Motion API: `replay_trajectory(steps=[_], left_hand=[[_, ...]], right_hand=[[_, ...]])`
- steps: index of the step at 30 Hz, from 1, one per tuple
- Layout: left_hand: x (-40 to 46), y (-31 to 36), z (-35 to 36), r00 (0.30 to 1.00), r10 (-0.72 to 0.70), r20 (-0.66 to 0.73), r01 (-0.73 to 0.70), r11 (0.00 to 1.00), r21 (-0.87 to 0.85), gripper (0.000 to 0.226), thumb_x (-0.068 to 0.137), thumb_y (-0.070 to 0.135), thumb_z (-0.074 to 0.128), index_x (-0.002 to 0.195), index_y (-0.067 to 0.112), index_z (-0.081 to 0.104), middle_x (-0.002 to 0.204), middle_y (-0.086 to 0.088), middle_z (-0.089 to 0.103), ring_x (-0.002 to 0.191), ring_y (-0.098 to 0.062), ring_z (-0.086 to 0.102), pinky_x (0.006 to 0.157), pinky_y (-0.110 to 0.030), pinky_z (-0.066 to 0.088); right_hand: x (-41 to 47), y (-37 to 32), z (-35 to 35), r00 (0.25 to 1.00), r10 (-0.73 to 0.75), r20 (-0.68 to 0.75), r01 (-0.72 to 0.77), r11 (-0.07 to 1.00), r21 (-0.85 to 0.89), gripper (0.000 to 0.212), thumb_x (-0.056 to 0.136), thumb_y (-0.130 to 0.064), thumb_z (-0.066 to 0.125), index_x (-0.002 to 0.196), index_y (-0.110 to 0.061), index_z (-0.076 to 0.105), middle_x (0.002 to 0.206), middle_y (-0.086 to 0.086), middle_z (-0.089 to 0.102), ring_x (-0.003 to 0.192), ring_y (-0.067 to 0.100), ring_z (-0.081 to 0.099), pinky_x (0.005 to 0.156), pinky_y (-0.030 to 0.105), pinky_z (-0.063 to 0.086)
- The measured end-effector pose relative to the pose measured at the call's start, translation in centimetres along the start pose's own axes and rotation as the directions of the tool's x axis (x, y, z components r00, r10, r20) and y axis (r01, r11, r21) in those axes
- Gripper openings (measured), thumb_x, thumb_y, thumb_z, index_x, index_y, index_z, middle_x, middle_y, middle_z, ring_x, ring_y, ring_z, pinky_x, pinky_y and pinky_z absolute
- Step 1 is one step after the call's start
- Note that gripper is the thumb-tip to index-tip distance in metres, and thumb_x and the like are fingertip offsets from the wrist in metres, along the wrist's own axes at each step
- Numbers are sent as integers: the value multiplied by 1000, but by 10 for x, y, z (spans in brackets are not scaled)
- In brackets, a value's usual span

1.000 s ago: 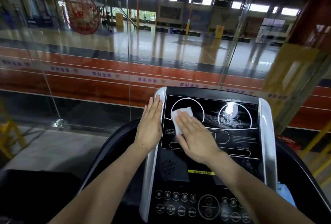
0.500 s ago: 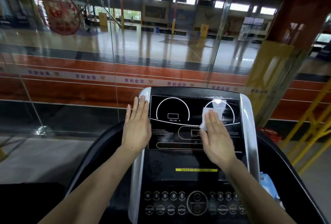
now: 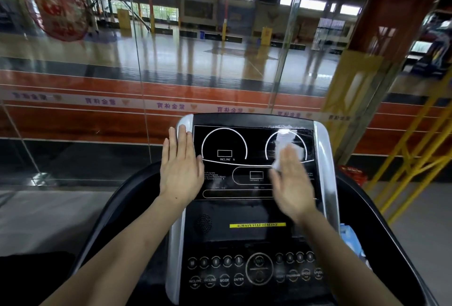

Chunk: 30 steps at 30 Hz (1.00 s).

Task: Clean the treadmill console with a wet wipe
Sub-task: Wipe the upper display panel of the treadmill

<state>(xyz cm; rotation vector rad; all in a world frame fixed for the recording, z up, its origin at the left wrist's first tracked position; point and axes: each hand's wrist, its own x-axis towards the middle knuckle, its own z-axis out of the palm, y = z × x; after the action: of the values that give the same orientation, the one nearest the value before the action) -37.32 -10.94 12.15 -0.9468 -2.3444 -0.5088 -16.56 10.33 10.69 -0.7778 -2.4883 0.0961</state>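
Treadmill console [image 3: 244, 232] fills the near view, its lower buttons [image 3: 215, 263] blurred and hard to read. Farther up, the left hand [image 3: 179, 171] lies flat with straight fingers on the silver left edge. The right hand [image 3: 292, 184], motion-blurred, presses the white wet wipe [image 3: 282, 145] with flat, open fingers against the right dial; its grip holds nothing curled.

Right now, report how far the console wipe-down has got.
Done: wet streaks shine on the display panel around its right dial. In hand: the right hand presses the wet wipe flat there, blurred; the left hand rests on the silver trim. Left: the button panel shows no streaks.
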Motion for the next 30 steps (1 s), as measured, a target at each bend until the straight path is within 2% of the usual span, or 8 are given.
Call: replay_trajectory(steps=[5, 9, 12, 14, 17, 20, 26, 30], left_hand=[[-3, 1, 2, 991, 134, -22, -133, 991, 34, 64, 107, 34, 32, 163, 5, 19, 174, -15, 5, 162, -29, -5, 130, -54, 8], [-5, 1, 0, 977, 212, -33, -210, 977, 39, 66, 104, 31, 42, 163, 8, 24, 174, -18, 8, 162, -30, 0, 130, -54, 12], [-7, 0, -2, 974, 225, -24, -224, 974, 36, 66, 103, 29, 45, 163, 11, 25, 173, -19, 9, 162, -31, 2, 130, -54, 12], [-8, 0, -2, 973, 229, -21, -228, 973, 36, 66, 102, 28, 46, 163, 11, 26, 173, -19, 11, 162, -31, 4, 130, -54, 11], [-9, 0, -4, 972, 236, -19, -235, 971, 50, 66, 103, 30, 44, 163, 12, 26, 173, -18, 12, 162, -31, 4, 130, -54, 10], [-9, 1, -5, 973, 227, -35, -226, 973, 38, 64, 102, 30, 45, 161, 12, 30, 173, -19, 15, 162, -32, 6, 130, -55, 12], [-10, 0, -4, 974, 216, -72, -217, 976, 4, 58, 103, 25, 46, 158, 10, 37, 171, -20, 18, 161, -33, 9, 129, -54, 14], [-11, 0, -4, 979, 193, -62, -192, 981, 16, 60, 102, 29, 35, 158, 10, 35, 171, -21, 20, 161, -32, 9, 130, -52, 13]], right_hand=[[1, 4, 0, 987, 163, -2, -162, 985, 56, 90, 102, -66, -2, 165, -1, 7, 174, 16, 1, 162, 24, -5, 132, 46, 6], [-12, -74, 20, 991, -120, 61, 118, 992, 33, 77, 108, -58, 10, 165, -7, 6, 173, 8, -6, 161, 18, -12, 131, 35, -4], [-14, -69, 18, 970, -223, 96, 225, 974, -18, 71, 110, -56, 13, 166, -14, 2, 173, 1, -10, 159, 10, -17, 131, 32, -4], [-11, -34, 10, 982, -172, 80, 175, 984, -30, 70, 109, -56, 12, 166, -16, 4, 173, -1, -6, 160, 11, -11, 130, 32, -2], [-11, 25, -10, 998, 59, 10, -59, 998, 35, 81, 103, -59, 13, 166, -7, 13, 174, 9, 5, 162, 22, 3, 132, 43, 11], [-10, 23, -12, 984, 176, 17, -176, 983, 45, 87, 101, -61, 8, 164, -2, 11, 174, 13, 0, 162, 23, -3, 132, 43, 7], [-13, -62, 18, 987, -142, 79, 140, 990, 32, 79, 105, -63, 4, 166, -12, 5, 173, 2, -9, 160, 13, -14, 131, 34, -3], [-6, -13, 3, 991, -125, 45, 126, 992, -26, 76, 107, -60, 12, 167, -13, 10, 173, 0, -2, 161, 12, -7, 131, 33, 3]])
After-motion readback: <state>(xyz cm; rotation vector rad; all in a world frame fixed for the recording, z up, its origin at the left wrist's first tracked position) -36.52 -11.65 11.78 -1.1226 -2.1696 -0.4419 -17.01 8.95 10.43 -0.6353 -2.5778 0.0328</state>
